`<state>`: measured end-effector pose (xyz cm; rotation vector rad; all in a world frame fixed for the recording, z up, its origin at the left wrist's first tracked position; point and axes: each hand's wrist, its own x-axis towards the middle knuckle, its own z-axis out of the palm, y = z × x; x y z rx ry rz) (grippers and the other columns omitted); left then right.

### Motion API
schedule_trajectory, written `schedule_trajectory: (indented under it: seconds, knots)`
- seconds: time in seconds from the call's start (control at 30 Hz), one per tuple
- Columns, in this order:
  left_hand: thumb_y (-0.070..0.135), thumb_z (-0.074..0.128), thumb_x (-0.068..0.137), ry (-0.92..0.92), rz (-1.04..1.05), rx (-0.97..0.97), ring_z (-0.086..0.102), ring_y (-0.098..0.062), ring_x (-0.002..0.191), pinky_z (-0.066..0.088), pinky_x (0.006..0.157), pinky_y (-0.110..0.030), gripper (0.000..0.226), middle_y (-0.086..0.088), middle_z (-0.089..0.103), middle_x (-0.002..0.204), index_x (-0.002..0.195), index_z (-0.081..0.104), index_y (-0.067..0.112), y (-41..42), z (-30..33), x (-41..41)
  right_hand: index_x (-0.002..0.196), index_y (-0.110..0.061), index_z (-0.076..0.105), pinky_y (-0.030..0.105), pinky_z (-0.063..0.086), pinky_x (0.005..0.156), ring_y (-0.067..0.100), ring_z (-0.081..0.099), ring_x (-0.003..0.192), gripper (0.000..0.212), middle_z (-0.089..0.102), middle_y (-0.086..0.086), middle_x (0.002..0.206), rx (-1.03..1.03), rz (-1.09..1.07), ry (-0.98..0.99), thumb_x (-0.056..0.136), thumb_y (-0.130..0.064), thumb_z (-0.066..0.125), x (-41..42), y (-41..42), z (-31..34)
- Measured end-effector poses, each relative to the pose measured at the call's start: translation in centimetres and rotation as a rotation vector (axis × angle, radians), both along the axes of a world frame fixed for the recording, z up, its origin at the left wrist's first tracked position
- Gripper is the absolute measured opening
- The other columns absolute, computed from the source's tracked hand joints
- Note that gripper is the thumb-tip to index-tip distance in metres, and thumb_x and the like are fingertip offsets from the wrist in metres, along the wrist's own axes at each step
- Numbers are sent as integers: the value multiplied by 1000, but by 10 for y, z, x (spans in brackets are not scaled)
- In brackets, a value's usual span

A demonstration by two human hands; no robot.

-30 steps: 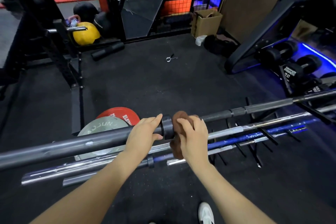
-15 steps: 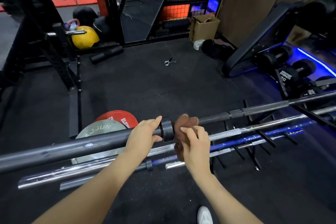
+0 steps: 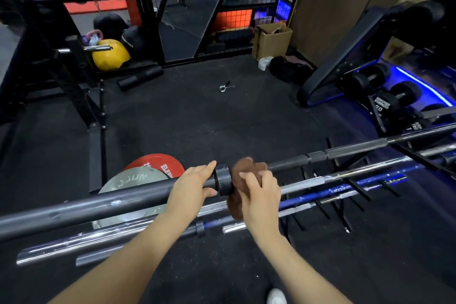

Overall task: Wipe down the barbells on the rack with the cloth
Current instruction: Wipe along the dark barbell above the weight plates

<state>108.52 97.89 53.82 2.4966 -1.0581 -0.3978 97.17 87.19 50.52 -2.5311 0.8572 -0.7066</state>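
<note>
A black barbell point(image 3: 103, 205) runs across the view on the top of the rack point(image 3: 345, 205). My left hand point(image 3: 190, 190) grips its thick sleeve just left of the collar point(image 3: 223, 177). My right hand point(image 3: 261, 192) holds a brown cloth point(image 3: 246, 168) wrapped around the thin shaft right of the collar. Below lie a chrome barbell point(image 3: 333, 177) and a blue barbell point(image 3: 333, 191).
A red plate point(image 3: 158, 161) and a grey plate point(image 3: 133, 179) lean beyond the bars. A spring clip point(image 3: 225, 87) lies on the black floor. Dumbbells point(image 3: 394, 96) and a bench sit at the right, a yellow ball point(image 3: 111, 54) and a cardboard box point(image 3: 272, 41) at the back.
My right hand has shifted the cloth slightly on the shaft beside the collar. My left hand has kept its hold on the sleeve. The view has tilted down a little.
</note>
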Motion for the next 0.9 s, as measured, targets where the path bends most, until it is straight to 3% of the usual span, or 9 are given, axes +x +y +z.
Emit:
schedule_trajectory:
  seconds: [0.1, 0.2, 0.33, 0.43, 0.6, 0.7, 0.8, 0.9]
  knots:
    - [24, 61, 90, -28, -8, -4, 34, -14, 132, 25, 101, -18, 69, 5, 44, 143, 149, 26, 24, 2, -2, -2, 93, -19, 65, 37, 41, 71, 32, 51, 75, 28, 50, 9, 87, -50, -27, 17, 70, -9, 77, 17, -11, 2]
    - [24, 61, 90, -42, -5, 1, 35, -13, 131, 24, 101, -18, 68, 5, 44, 143, 149, 26, 24, 1, -3, -1, 100, -19, 64, 41, 39, 79, 33, 49, 87, 16, 49, 10, 94, -47, 24, 144, 84, -21, 65, 49, -26, 15]
    - [23, 61, 90, -18, -1, 15, 34, -14, 133, 25, 102, -18, 69, 4, 42, 145, 149, 25, 25, 0, -2, -1, 109, -24, 58, 40, 33, 89, 30, 44, 103, 18, 47, 8, 106, -20, 84, 284, 92, -24, 50, 68, -40, 24]
    - [22, 60, 91, -11, -9, 35, 32, -14, 136, 24, 105, -19, 70, 4, 38, 148, 149, 22, 26, 2, 1, -2, 111, -27, 57, 38, 33, 92, 29, 45, 109, 18, 48, 6, 110, 75, 103, 308, 94, -28, 51, 75, -47, 34]
    - [31, 61, 90, -144, 5, 85, 30, -16, 137, 24, 112, -26, 74, 6, 29, 152, 150, 19, 25, 16, 11, -2, 129, -25, 42, 41, 34, 96, 28, 44, 117, 43, 49, 6, 124, 283, 100, 170, 91, -28, 61, 54, -49, 54]
    - [35, 62, 88, -180, 65, 122, 34, -17, 133, 29, 107, -28, 72, 5, 35, 147, 149, 25, 23, 33, 12, 0, 125, -21, 42, 44, 39, 97, 28, 48, 114, 46, 52, 5, 121, 372, 129, 71, 86, -22, 67, 33, -38, 62]
    - [39, 61, 88, -224, 50, 186, 36, -17, 129, 30, 104, -27, 69, 7, 38, 143, 147, 29, 24, 48, 13, 5, 121, -24, 50, 41, 40, 95, 26, 47, 111, 39, 50, 3, 116, 337, 169, -29, 86, -19, 66, 27, -18, 70]
    - [41, 64, 85, -236, -26, 235, 37, -16, 127, 32, 103, -28, 71, 7, 40, 139, 146, 30, 25, 56, 12, 11, 122, -22, 58, 40, 39, 99, 27, 41, 120, 39, 42, 6, 134, 173, 108, -89, 84, -19, 67, 31, 10, 68]
